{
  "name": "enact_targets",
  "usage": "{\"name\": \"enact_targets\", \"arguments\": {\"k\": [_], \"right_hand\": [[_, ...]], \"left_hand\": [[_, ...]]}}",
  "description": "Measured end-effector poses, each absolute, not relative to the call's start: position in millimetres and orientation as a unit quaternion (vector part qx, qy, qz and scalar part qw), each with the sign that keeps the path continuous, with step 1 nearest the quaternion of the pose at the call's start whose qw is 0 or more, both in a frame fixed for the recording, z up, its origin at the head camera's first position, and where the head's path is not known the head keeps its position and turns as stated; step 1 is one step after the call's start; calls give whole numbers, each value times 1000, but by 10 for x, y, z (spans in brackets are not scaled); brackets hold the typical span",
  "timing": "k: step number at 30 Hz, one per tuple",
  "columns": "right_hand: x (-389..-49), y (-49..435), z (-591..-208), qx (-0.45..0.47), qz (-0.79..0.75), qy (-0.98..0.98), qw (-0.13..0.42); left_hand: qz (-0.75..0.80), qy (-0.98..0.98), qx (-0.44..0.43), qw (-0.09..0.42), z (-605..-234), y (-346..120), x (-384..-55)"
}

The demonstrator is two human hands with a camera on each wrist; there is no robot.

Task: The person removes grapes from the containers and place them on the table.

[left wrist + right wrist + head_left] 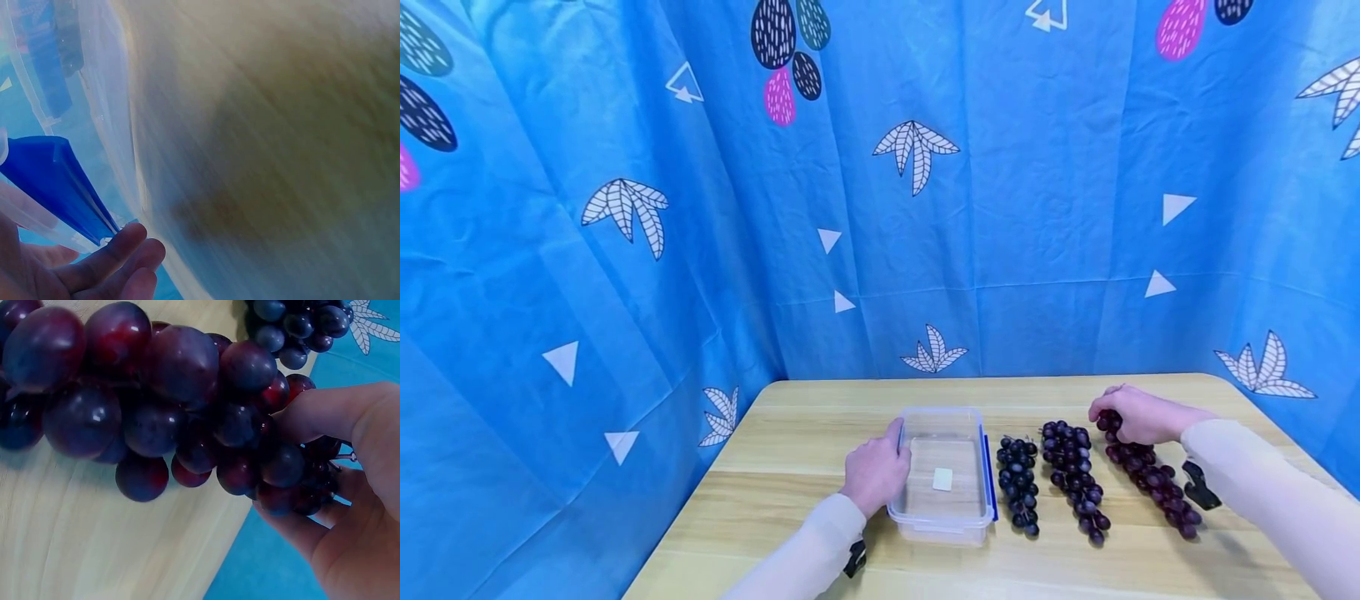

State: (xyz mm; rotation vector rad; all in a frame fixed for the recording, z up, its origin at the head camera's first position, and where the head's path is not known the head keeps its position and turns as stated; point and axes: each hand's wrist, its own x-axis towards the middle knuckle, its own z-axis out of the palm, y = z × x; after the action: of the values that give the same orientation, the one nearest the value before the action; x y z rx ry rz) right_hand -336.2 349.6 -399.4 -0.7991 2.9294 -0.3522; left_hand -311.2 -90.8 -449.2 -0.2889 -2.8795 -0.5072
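Note:
A clear plastic food container (945,527) without a lid on it stands on the table. My left hand (876,477) holds its left side, fingertips by a blue latch flap (56,181) in the left wrist view. Over at the right, my right hand (1150,417) grips the far end of a dark red bunch of grapes (1159,485). Thumb and fingers close round the grapes (181,365) in the right wrist view; the rest of the bunch stretches along the table toward the near right. A small pale square (942,479) shows at the container's bottom.
Between container and red bunch lie a black bunch of grapes (1017,483) and a longer dark purple bunch (1072,471). Wooden table (790,442) extends left of the container. A blue patterned curtain (1037,208) hangs behind the table and along its left.

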Motion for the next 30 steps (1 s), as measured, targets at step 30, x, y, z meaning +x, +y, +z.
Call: {"name": "enact_targets", "arguments": {"k": [30], "right_hand": [[-3422, 3462, -4116, -207, -178, 958, 85]], "left_hand": [[-185, -974, -93, 92, -4510, -893, -3099]]}}
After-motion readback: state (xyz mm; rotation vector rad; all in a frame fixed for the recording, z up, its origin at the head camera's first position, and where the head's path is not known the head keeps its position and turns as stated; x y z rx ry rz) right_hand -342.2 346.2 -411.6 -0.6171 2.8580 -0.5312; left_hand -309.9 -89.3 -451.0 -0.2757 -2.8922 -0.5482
